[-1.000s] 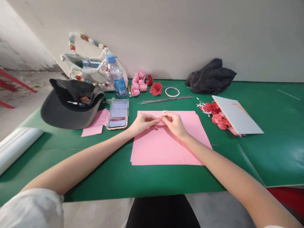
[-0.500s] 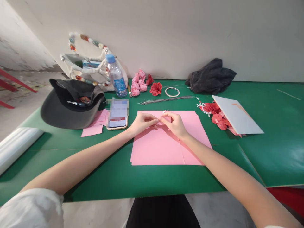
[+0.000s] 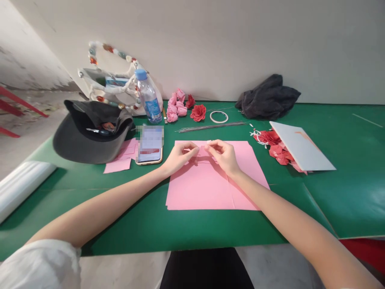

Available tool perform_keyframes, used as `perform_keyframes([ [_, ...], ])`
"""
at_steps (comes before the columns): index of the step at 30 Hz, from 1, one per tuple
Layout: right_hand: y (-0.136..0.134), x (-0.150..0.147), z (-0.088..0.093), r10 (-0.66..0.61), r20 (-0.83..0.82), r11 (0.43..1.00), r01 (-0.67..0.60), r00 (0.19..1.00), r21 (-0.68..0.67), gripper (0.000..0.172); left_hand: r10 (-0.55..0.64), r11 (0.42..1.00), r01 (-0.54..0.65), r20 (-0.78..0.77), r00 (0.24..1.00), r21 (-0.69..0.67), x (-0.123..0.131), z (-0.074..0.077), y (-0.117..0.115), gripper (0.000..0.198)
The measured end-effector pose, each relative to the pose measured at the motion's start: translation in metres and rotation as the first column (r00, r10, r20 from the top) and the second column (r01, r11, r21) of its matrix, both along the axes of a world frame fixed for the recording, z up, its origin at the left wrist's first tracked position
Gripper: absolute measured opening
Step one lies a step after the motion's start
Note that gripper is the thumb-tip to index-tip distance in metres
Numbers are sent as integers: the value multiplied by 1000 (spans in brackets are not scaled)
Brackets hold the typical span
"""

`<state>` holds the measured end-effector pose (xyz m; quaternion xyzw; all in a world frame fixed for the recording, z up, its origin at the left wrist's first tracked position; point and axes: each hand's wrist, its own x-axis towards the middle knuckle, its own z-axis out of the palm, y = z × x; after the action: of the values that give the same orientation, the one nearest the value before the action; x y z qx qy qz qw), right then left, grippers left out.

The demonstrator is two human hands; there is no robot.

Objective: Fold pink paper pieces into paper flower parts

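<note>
Pink sheets [image 3: 198, 188]: flat on the desk [image 3: 135, 228].
Left hand [image 3: 179, 157]: above the sheets' far half, grip pressed together; any pinched paper cannot be told.
Right hand [image 3: 224, 155]: over the same half, likewise closed.
Fingertip step: apparently fine paper handling; the next move calls for light, steady pinching.
Wires [image 3: 210, 127]: beyond the sheets.

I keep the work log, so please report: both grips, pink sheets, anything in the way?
Left grip and right grip over pink sheets, separate; anything held, unclear. Sheets flat on green table. Phone close on left; nothing seen blocking.
</note>
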<state>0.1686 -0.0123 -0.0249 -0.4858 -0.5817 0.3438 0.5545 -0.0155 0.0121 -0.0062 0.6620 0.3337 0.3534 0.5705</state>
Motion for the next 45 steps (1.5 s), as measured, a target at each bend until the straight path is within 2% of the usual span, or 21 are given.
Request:
perform_keyframes([
  [3,-2,-1,3,35,-6,999,-35,999,-11,17,-27,999,28,-45,999,16,0,0,0,32],
  [7,-2,-2,3,14,-15,1000,-14,1000,21,17,17,999,-15,51,999,-31,-1,-2,3,33],
  [11,-3,-2,2,30,-12,994,-29,999,109,10,24,997,-17,95,995,-74,-1,-2,5,32],
  [15,-5,-3,4,70,45,987,-76,996,142,5,-12,996,19,88,996,-82,-1,0,4,34],
  [24,-5,0,4,116,126,980,-135,985,147,7,8,992,11,139,990,-129,0,0,4,34],
  [31,-9,-2,7,112,258,966,-166,960,199,5,-26,996,34,110,994,-77,-2,-5,8,30],
  [34,-11,-4,10,114,206,977,-147,972,152,13,-4,999,9,91,996,-50,-3,-6,9,30],
  [39,-9,-6,10,138,74,990,-136,988,-29,20,-11,999,16,96,995,-50,-2,-6,7,31],
  [45,-5,-6,6,104,45,994,-103,994,-36,22,-10,998,16,81,997,-68,-1,-4,5,32],
])
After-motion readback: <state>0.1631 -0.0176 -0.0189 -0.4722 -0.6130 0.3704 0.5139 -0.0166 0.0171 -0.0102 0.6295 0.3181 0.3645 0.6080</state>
